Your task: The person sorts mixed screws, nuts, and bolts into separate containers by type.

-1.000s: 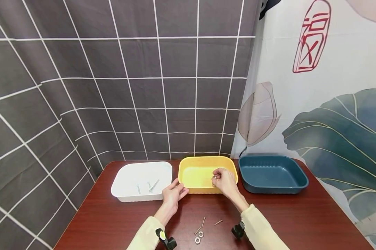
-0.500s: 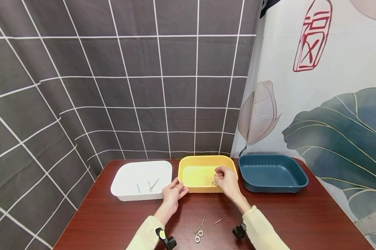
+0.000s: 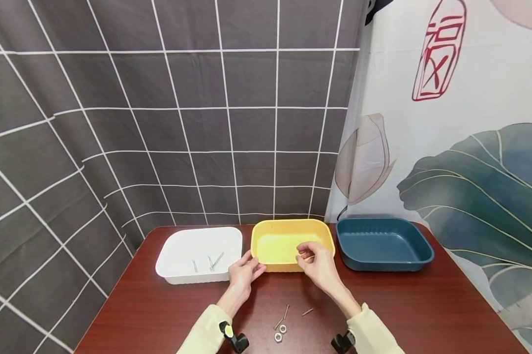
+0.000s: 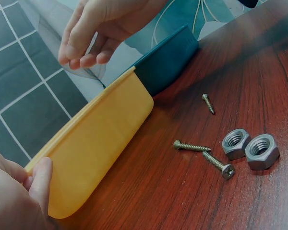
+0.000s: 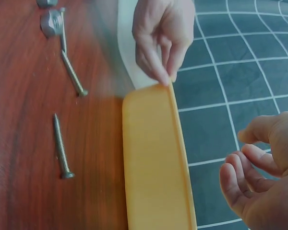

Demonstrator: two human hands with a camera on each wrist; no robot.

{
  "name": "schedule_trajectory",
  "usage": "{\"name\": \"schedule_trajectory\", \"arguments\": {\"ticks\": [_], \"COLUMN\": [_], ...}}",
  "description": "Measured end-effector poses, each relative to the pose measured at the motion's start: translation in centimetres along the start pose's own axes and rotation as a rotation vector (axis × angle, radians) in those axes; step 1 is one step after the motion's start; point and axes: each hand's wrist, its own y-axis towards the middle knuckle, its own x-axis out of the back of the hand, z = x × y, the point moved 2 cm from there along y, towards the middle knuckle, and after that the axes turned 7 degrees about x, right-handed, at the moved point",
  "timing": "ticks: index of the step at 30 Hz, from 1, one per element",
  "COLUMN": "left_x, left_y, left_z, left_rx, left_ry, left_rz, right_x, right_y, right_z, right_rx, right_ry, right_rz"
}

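Observation:
My left hand (image 3: 243, 275) pinches the front left corner of the yellow tray (image 3: 270, 268) between thumb and fingers; the right wrist view shows this grip on the rim. Over the tray's front right part hovers my right hand (image 3: 321, 268), fingers loosely bent, with nothing between them in the right wrist view. Nearer me on the table lie two hex nuts (image 4: 262, 152), side by side. Two screws (image 4: 192, 147) lie end to end beside them, and a shorter-looking third screw (image 4: 208, 103) lies apart to the right. No nut shows inside the yellow tray from here.
To the left stands a white tray (image 3: 182, 280) with several silvery screws (image 3: 217, 260) in it. A dark blue tray (image 3: 387, 267) stands to the right, close to the yellow one. Behind the table hang a grey checked curtain (image 3: 252, 128) and a printed cloth (image 3: 425, 147).
The right hand held a small nut over the yellow tray, then let it go inside; its fingers have since parted. The left hand keeps its grip on the tray.

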Motion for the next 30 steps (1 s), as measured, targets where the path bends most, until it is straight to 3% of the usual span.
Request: {"name": "schedule_trajectory", "arguments": {"ticks": [18, 30], "left_x": [-0.1, 0.0], "left_y": [-0.2, -0.1], "left_z": [-0.1, 0.0], "left_rx": [0.001, 0.005], "left_ry": [0.004, 0.003], "left_rz": [0.002, 0.002], "right_x": [-1.1, -2.2], "right_y": [-4.8, -8.2], "right_z": [1.8, 2.0], "right_rx": [-0.016, 0.061], "right_ry": [0.101, 0.141], "right_rz": [0.127, 0.202]}}
